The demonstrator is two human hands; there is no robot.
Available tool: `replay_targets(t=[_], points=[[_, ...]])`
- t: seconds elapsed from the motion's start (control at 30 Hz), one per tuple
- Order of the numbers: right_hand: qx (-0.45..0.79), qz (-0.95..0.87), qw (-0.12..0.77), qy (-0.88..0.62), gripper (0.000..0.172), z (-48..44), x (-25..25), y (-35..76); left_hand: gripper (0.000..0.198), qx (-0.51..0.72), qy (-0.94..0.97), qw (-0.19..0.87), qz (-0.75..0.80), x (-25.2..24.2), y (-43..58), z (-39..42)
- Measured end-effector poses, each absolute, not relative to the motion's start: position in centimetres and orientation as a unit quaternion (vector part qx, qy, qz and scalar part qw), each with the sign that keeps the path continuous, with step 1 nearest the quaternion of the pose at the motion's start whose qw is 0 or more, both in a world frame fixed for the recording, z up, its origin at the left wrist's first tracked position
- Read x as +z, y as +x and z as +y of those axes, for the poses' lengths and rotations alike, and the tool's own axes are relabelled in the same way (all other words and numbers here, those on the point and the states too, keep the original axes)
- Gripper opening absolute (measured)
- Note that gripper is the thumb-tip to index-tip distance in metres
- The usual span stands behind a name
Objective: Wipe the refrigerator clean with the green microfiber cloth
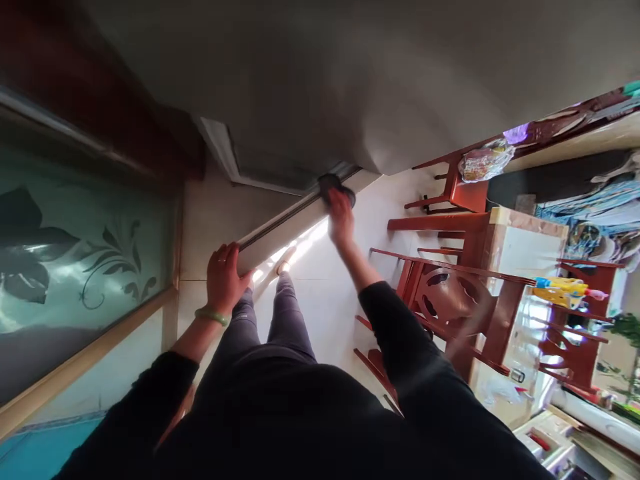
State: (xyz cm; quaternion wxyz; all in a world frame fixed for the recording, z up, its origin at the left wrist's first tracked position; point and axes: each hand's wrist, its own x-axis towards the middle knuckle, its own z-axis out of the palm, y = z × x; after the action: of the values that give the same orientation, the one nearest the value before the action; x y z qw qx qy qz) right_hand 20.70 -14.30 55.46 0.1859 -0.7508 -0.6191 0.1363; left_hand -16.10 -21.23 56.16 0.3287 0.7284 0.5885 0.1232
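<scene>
A large grey door (310, 73), which looks like a refrigerator door, fills the top of the view. Its pale edge (285, 230) slants up from left to right, with a dark strip running along it. At the lower left end, my left hand (223, 277) has its fingers curled over the edge; a green bangle circles the wrist. Farther up the same edge, my right hand (340, 217) presses a dark, bunched cloth (330, 183) against it. The hand is slightly blurred, and part of the cloth is hidden beneath the fingers.
A glass panel (90, 247) with a leaf pattern stands at left. Reddish wooden chairs (450, 300) surround a table (530, 247) at right. A yellow and blue toy (563, 291) sits there. My feet rest on pale floor tiles (330, 300) below the door.
</scene>
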Motion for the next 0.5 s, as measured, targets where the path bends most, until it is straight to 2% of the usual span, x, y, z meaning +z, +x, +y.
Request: replay_targets(t=[0.17,0.33,0.5], points=[[0.089,-0.538,0.204,-0.813,0.063,-10.9,54.9,26.3,0.073,0.127,0.724,0.313,0.602,56.6,-15.7,-23.0],[0.114,-0.628,0.198,-0.744,0.056,-14.8,54.8,22.4,0.072,0.111,0.716,0.315,0.613,57.2,-15.2,-23.6],[0.095,-0.629,0.207,-0.744,0.057,-12.6,53.8,28.6,0.071,0.108,0.714,0.322,0.612,57.6,-15.1,-24.6]])
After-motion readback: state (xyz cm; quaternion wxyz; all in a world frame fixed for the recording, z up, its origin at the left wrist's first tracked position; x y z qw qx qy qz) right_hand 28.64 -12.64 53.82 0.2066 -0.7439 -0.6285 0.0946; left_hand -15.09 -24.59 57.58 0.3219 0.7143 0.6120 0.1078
